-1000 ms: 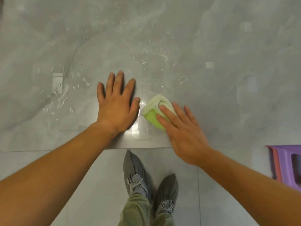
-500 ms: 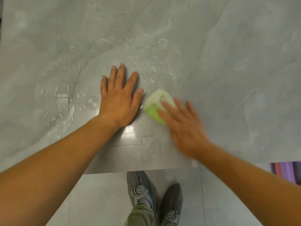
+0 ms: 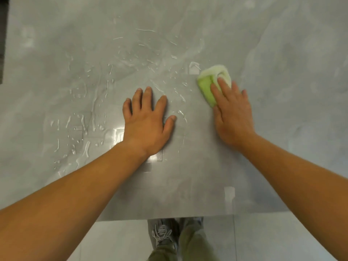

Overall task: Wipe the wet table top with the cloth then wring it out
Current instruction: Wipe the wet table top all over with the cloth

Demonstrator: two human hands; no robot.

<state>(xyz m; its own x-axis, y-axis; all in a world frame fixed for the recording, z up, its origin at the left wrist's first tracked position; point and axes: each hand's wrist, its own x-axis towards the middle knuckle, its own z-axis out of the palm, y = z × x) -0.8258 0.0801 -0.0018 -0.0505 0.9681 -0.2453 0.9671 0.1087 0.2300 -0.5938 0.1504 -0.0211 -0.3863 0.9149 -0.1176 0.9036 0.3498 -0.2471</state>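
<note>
A folded green and white cloth (image 3: 208, 82) lies on the grey marble-look table top (image 3: 282, 91), right of centre. My right hand (image 3: 232, 113) presses on it with straight fingers, covering its near right part. My left hand (image 3: 146, 120) rests flat on the table, fingers spread, a hand's width left of the cloth. Water streaks and drops (image 3: 90, 110) cover the table to the left of and beyond my left hand.
The table's near edge (image 3: 169, 216) runs across the bottom of the view. Below it are a pale tiled floor (image 3: 116, 240) and my two grey shoes (image 3: 165, 236). A dark strip (image 3: 2, 44) shows past the table's left edge.
My right hand has pushed the cloth away from my left hand, farther from me and to the right. My left hand stays flat on the table. More of the table is in view.
</note>
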